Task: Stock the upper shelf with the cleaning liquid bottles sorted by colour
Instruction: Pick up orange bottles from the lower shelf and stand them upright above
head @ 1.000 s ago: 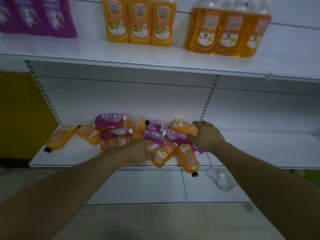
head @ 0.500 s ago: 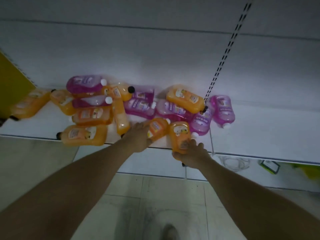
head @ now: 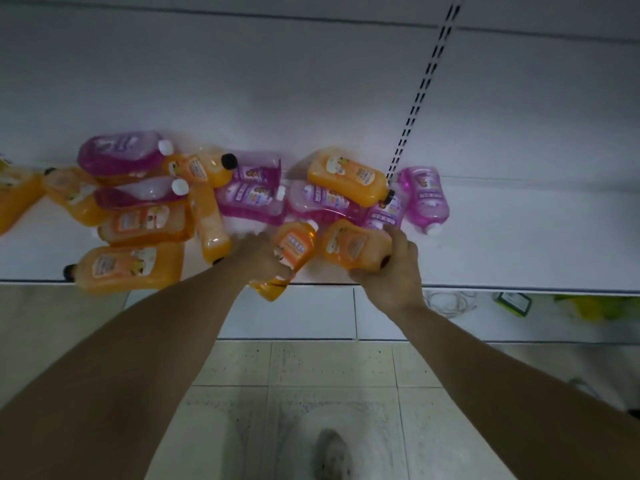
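Cleaning liquid bottles [head: 242, 199], orange and purple mixed, lie heaped on the low white shelf [head: 519, 237]. We curl our left hand [head: 263, 259] fingers round one orange bottle [head: 294, 247] at the near edge; our right hand [head: 391, 275] grips another orange bottle [head: 349, 245] beside it. Pale floor tiles [head: 311, 375] lie below.
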